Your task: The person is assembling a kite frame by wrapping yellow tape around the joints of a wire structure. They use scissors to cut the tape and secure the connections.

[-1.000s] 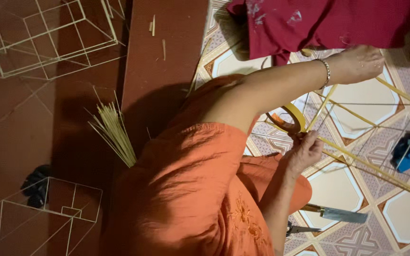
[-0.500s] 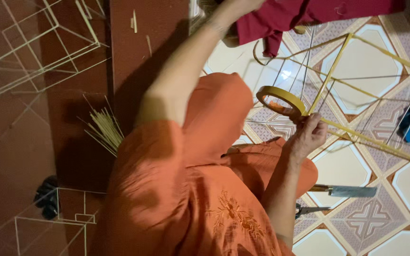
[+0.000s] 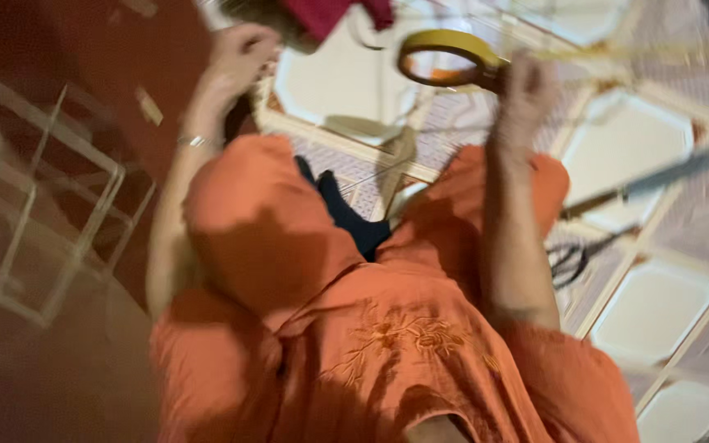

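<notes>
Tape roll held aloft over tiled floor

The right hand (image 3: 525,82) grips a yellow tape roll (image 3: 445,57) at upper centre; the left hand (image 3: 235,57), loosely curled and blurred, rises at upper left beside red cloth (image 3: 330,12).

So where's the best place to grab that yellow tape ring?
Probably by its band, thumb through the open hole and fingers on the outer edge. The yellow tape roll sits raised and tilted, with its hole in view, and the right hand is at its right rim. That leaves the left rim free, so coming in from the left looks easiest. The left hand is off to that side.
</notes>
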